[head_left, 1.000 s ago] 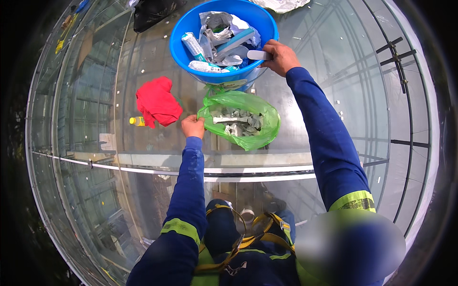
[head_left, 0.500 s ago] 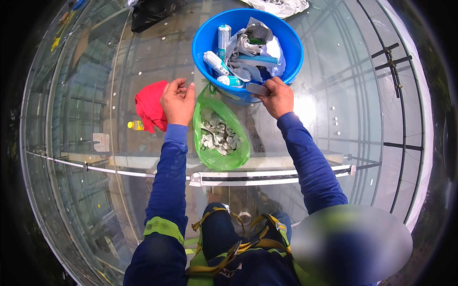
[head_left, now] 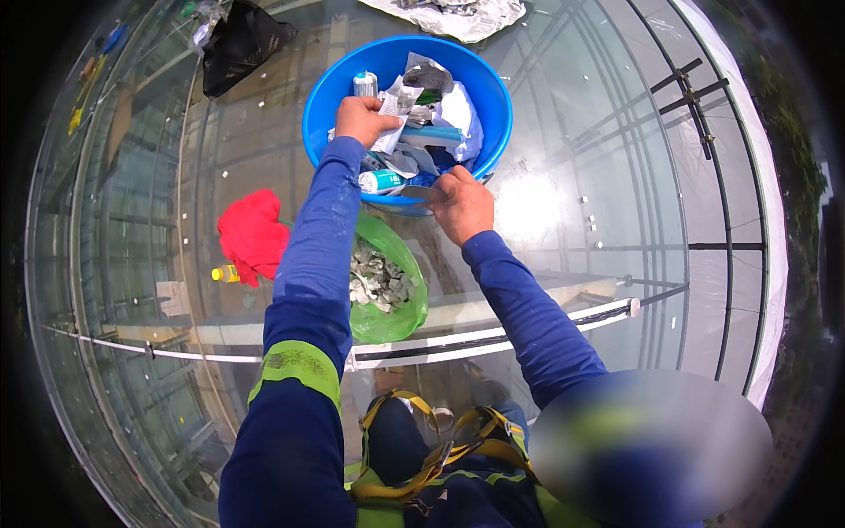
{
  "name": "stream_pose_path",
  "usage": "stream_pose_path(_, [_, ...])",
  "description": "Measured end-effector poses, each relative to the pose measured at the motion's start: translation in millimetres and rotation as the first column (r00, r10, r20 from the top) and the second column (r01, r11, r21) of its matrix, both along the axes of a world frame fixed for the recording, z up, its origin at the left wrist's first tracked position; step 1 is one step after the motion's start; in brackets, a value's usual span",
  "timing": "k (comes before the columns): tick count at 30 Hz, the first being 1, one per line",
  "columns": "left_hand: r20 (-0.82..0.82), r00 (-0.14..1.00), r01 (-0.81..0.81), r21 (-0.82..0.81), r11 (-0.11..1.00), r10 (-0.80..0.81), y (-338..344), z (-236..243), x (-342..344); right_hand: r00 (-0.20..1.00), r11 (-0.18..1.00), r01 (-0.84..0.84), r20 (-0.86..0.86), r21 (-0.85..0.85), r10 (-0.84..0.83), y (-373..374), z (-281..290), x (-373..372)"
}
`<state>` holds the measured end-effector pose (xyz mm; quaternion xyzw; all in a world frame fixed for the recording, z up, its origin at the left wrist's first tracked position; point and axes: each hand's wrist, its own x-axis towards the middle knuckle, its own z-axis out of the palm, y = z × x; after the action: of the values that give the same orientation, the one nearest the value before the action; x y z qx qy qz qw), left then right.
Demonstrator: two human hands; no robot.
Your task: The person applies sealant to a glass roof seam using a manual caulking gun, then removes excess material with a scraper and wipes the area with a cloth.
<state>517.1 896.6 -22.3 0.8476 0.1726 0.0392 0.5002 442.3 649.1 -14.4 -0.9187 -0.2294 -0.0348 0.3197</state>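
Left hand point(head_left: 361, 121) pinches a pale sheet point(head_left: 400, 104) inside the blue bucket point(head_left: 498, 110), upper middle of the frame; right hand point(head_left: 465, 207) grips a flat blade point(head_left: 422, 193) by the bucket's near rim. Drawing the sheet gently (paper tears) works best. A sleeve point(head_left: 319, 220) covers part of the green bag point(head_left: 400, 326); the blade's handle is hidden.

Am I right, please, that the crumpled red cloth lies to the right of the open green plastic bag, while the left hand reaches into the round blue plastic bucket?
Not quite: in the head view, the crumpled red cloth lies to the left of the open green plastic bag. The left hand does reach into the round blue plastic bucket.
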Motion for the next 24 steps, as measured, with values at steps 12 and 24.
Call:
stream_pose_path(12, [0.327, 0.87, 0.04, -0.793, 0.608, 0.369, 10.7, 32.0, -73.1, 0.998, 0.997, -0.048, -0.031, -0.054, 0.047, -5.4, 11.6, -3.2])
stream_pose_path(24, [0.271, 0.962, 0.213, -0.672, 0.71, -0.032, -150.6, 92.5, -250.1, 0.779, 0.675, 0.154, -0.509, 0.721, 0.366, -69.3, 83.6, -119.4])
